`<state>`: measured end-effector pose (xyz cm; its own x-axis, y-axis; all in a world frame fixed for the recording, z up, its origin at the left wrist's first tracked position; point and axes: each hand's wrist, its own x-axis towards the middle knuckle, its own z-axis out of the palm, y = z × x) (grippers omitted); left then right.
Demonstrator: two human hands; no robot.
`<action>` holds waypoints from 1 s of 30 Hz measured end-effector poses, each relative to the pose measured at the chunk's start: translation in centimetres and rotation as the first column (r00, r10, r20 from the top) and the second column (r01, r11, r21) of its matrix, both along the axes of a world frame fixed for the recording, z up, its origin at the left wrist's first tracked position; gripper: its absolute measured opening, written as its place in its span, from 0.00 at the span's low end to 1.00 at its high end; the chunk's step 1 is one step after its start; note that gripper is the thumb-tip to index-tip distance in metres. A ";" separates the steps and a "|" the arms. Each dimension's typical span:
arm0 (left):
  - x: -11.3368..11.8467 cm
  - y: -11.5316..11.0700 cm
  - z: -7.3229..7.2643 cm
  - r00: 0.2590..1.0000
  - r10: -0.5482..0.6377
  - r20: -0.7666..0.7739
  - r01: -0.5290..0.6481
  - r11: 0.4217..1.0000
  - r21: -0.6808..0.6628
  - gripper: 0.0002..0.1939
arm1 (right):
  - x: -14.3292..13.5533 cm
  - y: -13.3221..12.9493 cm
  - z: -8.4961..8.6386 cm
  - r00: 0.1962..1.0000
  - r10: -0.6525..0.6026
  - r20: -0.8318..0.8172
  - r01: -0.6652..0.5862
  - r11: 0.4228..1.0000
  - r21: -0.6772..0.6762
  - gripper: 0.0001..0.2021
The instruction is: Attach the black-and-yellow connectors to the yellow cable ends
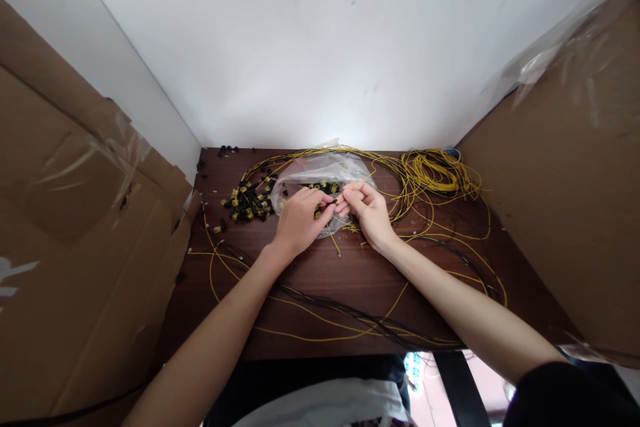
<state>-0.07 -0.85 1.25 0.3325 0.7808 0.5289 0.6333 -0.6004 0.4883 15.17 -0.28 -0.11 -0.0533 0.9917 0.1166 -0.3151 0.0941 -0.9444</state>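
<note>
Head view: looks partway along, my read — yellow and black wires seem to run into the heap of small black-and-yellow plastic connectors [250,201] at left, while more pieces sit on the crumpled clear plastic bag [320,165]. Finished vs remaining count: can't tell. Coil of thin yellow wire [435,173] at back right, loose strands across the dark brown tabletop [320,273].

Grip: left hand [300,219] has thumb and index pinched nearly together on a tiny dark piece [334,201], over the bag. Right hand [369,213] fingertips bunched beside it — can't tell if they hold anything.
</note>
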 end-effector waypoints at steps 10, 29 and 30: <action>0.1 0.0 0.0 1.000 0.003 0.000 -0.003 1.000 0.012 0.05 | 0.0 -0.1 0.2 0.999 0.004 0.039 -0.004 1.000 0.011 0.11; 0.1 0.0 -0.1 1.000 -0.014 0.009 0.014 1.000 0.026 0.05 | 0.0 -0.1 0.2 0.999 -0.004 0.044 0.003 1.000 0.009 0.13; 0.1 0.1 -0.1 1.000 -0.014 0.006 0.014 1.000 0.025 0.05 | 0.0 -0.2 0.3 0.999 -0.003 0.054 0.002 1.000 0.005 0.12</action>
<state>-0.01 -0.79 1.10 0.3398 0.7627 0.5503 0.6219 -0.6212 0.4768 15.16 -0.44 0.19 -0.0572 0.9912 0.1190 -0.2629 0.1000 -0.9596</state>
